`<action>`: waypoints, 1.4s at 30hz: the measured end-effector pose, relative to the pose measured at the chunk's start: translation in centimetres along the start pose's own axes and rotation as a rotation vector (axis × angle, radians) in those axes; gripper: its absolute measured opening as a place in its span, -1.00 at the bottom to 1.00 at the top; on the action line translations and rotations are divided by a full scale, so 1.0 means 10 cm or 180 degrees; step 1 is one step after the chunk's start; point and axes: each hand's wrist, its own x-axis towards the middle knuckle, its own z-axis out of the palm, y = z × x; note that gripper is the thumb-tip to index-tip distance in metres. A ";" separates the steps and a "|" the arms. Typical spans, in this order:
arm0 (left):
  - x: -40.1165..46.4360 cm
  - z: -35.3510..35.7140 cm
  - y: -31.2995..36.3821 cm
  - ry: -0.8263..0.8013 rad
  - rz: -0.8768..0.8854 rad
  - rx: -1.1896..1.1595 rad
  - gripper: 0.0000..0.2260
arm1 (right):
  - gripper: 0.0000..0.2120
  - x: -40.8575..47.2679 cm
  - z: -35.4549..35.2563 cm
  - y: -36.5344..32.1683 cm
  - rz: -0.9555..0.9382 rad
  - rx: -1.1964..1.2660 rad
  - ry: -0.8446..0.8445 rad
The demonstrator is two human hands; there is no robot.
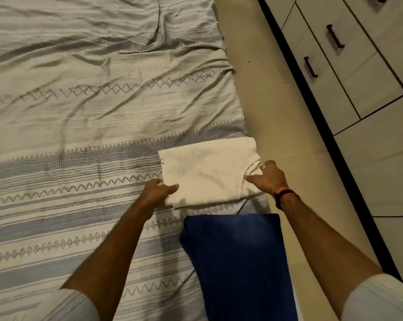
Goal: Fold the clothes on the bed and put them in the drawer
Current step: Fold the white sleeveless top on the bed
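— Status? The white garment (207, 172) lies folded at the bed's (80, 112) near right edge; left hand (157, 192) and right hand (269, 176) each pinch a side.

— Advise lifting level, both sides together, towards the drawers (330, 66).

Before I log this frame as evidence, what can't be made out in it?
- Head view: left hand fingers, tucked under the folded white garment.
- Blue garment: near end cut off by the bottom edge.
- Drawers: shut, so contents are hidden.
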 end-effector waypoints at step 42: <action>-4.81 -2.81 -3.39 0.1238 0.0454 -0.0535 -0.66 | -0.65 -5.80 2.08 0.35 -0.1890 0.0313 -0.0861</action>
